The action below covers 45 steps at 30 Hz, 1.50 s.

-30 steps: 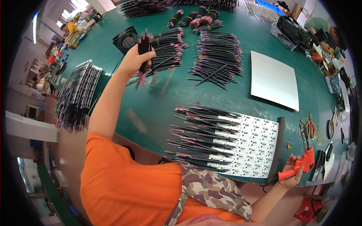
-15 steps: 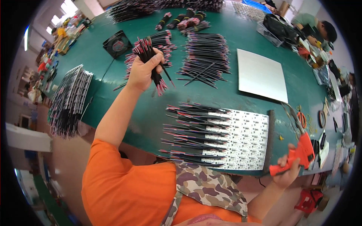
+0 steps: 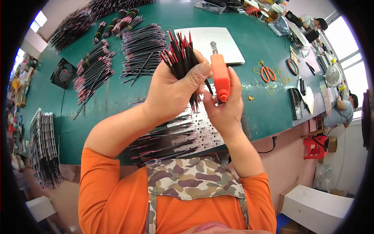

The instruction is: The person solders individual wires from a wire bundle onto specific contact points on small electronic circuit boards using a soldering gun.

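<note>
My left hand (image 3: 175, 87) is closed round a bundle of black-sleeved wires (image 3: 183, 58) with red and pale tips, held up over the table. Close beside it, my right hand (image 3: 228, 111) grips a red pistol-shaped tool (image 3: 220, 76) with a metal nozzle; its exact kind is unclear. One wire stands apart from the bundle near my right fingertips; whether they pinch it, I cannot tell. Beneath both hands lies a white circuit board panel (image 3: 204, 134), partly hidden by them. Rows of black wires (image 3: 156, 142) lie across its left side.
Wire piles (image 3: 142, 48) and a small black fan (image 3: 63, 73) occupy the left of the green table (image 3: 269, 113). A white board (image 3: 230, 43) lies behind my hands. Orange-handled scissors (image 3: 268, 74) and a tape roll (image 3: 292, 67) rest to the right. Other people sit at far right.
My left hand has brought the wire bundle in from the left. My right hand has raised the red tool from the right side to beside the bundle. The view has swung to the right.
</note>
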Available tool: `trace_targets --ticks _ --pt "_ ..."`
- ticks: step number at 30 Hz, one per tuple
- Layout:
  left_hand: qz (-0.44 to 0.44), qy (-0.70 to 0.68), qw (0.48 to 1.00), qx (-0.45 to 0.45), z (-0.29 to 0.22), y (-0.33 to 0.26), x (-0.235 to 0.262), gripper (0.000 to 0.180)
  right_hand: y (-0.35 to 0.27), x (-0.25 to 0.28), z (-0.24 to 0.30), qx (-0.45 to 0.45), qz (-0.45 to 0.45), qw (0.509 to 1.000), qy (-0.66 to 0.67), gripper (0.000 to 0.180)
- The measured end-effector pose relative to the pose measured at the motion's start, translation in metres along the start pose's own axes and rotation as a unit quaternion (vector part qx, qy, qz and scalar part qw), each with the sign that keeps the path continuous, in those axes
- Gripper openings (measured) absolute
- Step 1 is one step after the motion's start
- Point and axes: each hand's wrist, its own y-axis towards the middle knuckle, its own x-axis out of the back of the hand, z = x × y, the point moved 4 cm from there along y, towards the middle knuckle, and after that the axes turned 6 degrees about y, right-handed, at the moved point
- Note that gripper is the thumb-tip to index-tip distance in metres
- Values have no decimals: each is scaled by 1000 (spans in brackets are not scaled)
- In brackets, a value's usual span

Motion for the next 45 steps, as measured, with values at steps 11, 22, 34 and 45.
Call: trace_targets --ticks 11,22,34,45 --pt "-183 106 973 -90 -55 -27 150 10 -12 74 -36 -75 -86 985 129 44" --pt "-255 168 952 24 20 -73 203 14 -44 81 -22 -189 -21 952 241 40" --pt "-242 158 956 54 20 -46 176 21 -54 97 -26 -199 35 927 317 43" --pt "202 656 727 -18 22 6 107 37 -46 112 -39 -274 53 904 324 56"
